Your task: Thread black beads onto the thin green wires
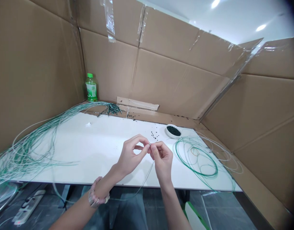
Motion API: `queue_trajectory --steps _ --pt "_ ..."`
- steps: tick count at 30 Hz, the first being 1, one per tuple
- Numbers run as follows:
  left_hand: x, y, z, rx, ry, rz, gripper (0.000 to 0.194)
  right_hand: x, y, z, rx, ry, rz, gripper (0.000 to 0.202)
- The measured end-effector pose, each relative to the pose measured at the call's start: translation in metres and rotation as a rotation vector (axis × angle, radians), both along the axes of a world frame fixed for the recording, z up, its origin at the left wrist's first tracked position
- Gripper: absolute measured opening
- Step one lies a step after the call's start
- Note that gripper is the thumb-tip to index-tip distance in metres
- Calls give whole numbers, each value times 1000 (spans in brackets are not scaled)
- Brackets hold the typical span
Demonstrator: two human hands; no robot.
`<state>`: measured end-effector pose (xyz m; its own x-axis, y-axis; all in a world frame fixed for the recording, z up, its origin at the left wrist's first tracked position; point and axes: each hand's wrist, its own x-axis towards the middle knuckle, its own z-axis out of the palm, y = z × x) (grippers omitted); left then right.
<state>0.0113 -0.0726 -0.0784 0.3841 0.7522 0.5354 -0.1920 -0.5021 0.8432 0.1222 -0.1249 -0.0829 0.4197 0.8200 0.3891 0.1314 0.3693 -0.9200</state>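
Note:
Over the white table, my left hand [133, 153] and my right hand [163, 158] meet fingertip to fingertip, each closed in a pinch. Between them they hold a thin wire [148, 172], whose pale length hangs from my fingers past the table's front edge toward my lap. Whether a small piece sits at the pinched end is too small to tell. Beyond my right hand stands a white bowl [169, 134] full of small black pieces [173, 130]. Several loose black pieces [154, 135] lie on the table just past my fingertips.
Coiled green and white wires [216, 169] spread at the right. A large bundle of wires [31, 147] covers the left side, its dark-tipped ends [114, 109] at the back. A green bottle [91, 89] stands in the corner. Cardboard walls [170, 80] enclose the white table [94, 150].

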Motion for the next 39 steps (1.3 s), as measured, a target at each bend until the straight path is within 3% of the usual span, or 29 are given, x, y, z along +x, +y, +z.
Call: queue_trajectory --steps 10,27,29,32,36,39 --pt "8 -4 1 -200 -86 -66 10 -3 -3 -1 64 -49 -118 22" --pt "16 0 -1 -101 66 -60 14 4 -2 -9 68 -100 -192 16" --pt "18 14 -2 -74 141 -71 16 8 -3 -10 69 -106 -222 17" --pt "26 55 -8 -26 313 -54 22 17 -5 -11 76 -107 -282 19" --pt "50 120 -34 86 649 -40 20 29 -8 -16 88 -109 -328 20" --pt "71 152 -56 148 835 3 27 36 -9 -20 90 -111 -337 20"
